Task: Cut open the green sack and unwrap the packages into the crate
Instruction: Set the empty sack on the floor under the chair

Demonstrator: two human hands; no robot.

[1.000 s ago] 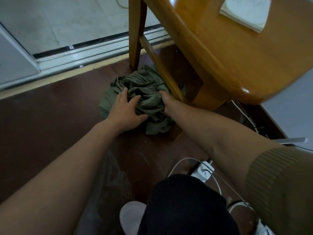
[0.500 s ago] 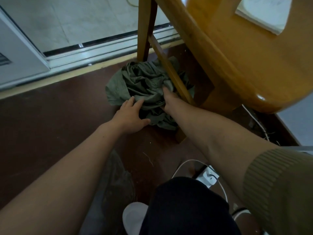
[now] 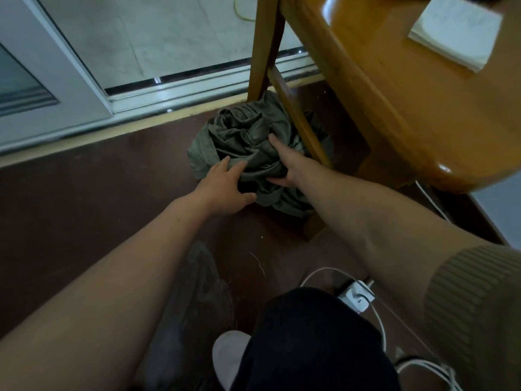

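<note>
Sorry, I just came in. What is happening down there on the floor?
A person crouches by a wooden table and handles a crumpled green fabric sack on the dark brown floor. The left hand rests on its near side with fingers spread; the right hand pinches a fold. No cutting tool or crate is in view.
</note>
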